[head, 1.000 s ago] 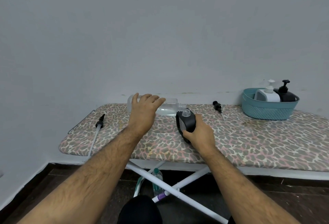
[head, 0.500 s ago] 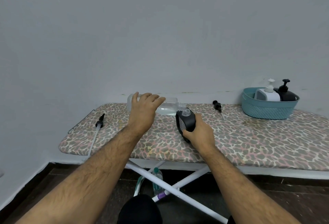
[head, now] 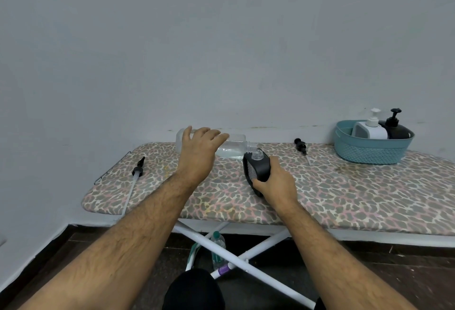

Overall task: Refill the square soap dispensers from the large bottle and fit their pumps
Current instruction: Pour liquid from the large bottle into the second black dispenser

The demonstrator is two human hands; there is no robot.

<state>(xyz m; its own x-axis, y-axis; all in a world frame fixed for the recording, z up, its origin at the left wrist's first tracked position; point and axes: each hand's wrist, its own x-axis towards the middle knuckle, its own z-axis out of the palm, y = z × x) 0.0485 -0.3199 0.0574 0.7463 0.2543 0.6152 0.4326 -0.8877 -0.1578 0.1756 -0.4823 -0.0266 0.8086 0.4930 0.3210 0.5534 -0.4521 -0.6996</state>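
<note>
My left hand [head: 198, 153] grips the large clear bottle [head: 232, 146], which lies tipped on its side with its mouth at the open neck of a black square dispenser [head: 257, 168]. My right hand [head: 275, 183] holds that dispenser tilted on the ironing board [head: 344, 194]. Clear liquid fills the lower part of the bottle. One black pump with a long tube [head: 136, 174] lies at the board's left end. A second black pump [head: 301, 147] lies behind the dispenser to the right.
A teal basket [head: 371, 148] at the back right holds a white dispenser [head: 370, 130] and a black dispenser [head: 397, 130], both with pumps on. A small bottle [head: 218, 248] stands on the floor among the board's white legs. The wall runs right behind the board.
</note>
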